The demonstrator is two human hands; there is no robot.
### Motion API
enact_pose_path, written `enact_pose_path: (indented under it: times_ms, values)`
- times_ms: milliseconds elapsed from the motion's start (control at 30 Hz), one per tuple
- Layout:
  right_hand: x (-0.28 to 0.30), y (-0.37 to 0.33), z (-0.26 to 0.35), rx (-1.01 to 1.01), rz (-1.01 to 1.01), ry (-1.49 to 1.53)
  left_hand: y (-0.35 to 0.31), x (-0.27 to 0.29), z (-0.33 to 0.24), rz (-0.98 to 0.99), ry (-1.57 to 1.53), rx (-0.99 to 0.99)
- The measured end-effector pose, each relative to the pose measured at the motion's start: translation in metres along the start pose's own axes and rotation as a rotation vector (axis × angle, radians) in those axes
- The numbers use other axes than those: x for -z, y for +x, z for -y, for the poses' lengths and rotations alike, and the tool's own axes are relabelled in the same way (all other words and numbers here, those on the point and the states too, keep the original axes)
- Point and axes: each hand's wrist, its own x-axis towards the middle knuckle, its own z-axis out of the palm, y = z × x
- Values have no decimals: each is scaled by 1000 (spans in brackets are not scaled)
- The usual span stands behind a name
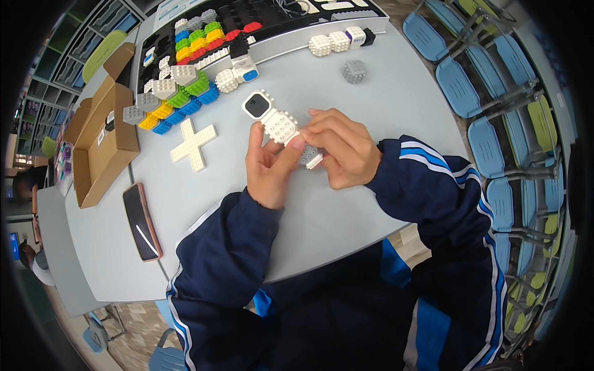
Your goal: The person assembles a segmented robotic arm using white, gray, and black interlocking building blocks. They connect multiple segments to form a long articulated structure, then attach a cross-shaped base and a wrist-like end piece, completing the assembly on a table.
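Above the table, my left hand (270, 165) is closed round a chain of white studded building blocks (281, 127). A block with a dark square face (257, 105) forms the chain's far end. The fingers of my right hand (344, 147) pinch at the near end of the chain, next to a grey studded piece (307, 156) with a white edge. My right fingertips partly hide where these pieces meet. On the table beyond my right hand lies a loose grey studded block (355, 72).
A white cross-shaped piece (193, 144) and a phone (142, 221) lie to the left, near an open cardboard box (105, 148). Coloured blocks (176, 102) stand before a black tray (229, 18) at the back. White blocks (338, 41) line its edge. Blue chairs (458, 89) stand at right.
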Motion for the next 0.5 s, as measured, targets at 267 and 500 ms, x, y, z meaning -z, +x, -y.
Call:
enact_pose_path:
  times_ms: [267, 500]
  values:
    - [0, 1, -5, 41, 1, -30, 1, -3, -1, -25, -38, -1]
    - [18, 17, -21, -22, 214, -152, 15, 7, -6, 12, -57, 18]
